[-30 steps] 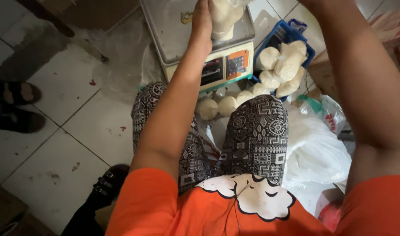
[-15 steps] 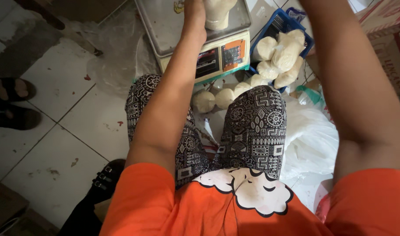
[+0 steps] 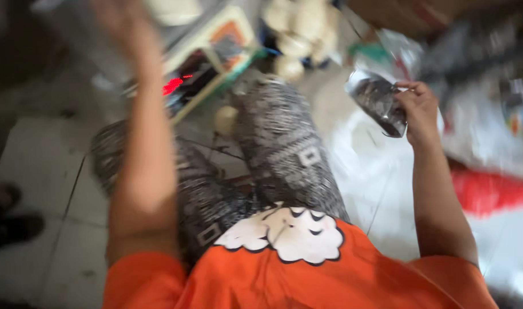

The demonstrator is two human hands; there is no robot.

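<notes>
Right hand (image 3: 420, 106) pinches a clear plastic bag (image 3: 378, 103) right of the scale (image 3: 207, 68), unfilled; left hand (image 3: 121, 26) blurred, grip unclear.

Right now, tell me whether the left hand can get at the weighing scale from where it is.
Probably yes. The left hand, blurred, is raised over the near edge of the scale, and nothing shows between them. The right hand is off to the side, holding a clear plastic bag, so it does not block the way.
</notes>
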